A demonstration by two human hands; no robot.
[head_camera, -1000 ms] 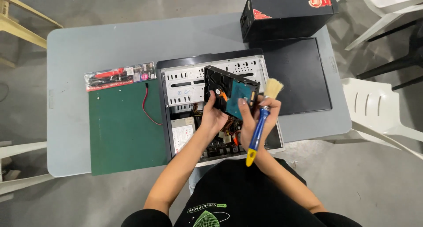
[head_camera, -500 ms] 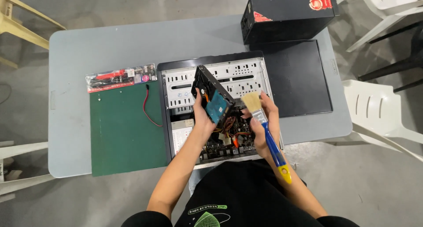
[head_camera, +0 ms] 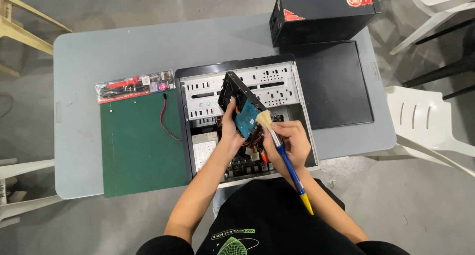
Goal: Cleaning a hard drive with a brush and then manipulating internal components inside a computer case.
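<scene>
1. Two hands are at work over the open computer case [head_camera: 198, 82], which lies on its side on the grey table [head_camera: 99, 52].
2. Our left hand [head_camera: 230, 131] is closed around the lower edge of a hard drive [head_camera: 242, 109], holding it tilted above the case with its blue circuit board facing us.
3. Our right hand [head_camera: 292, 143] is clamped on the blue handle of a paintbrush [head_camera: 287, 161]; its pale bristles touch the drive's circuit board, and its yellow end points back toward our body.
4. We see a green mat [head_camera: 138, 151] just left of the case, with a red cable [head_camera: 166, 119] and a packaged tool set [head_camera: 133, 85] along its top edge.
5. We see the black side panel [head_camera: 336, 87] to the right and a black box [head_camera: 321, 12] beyond it.
</scene>
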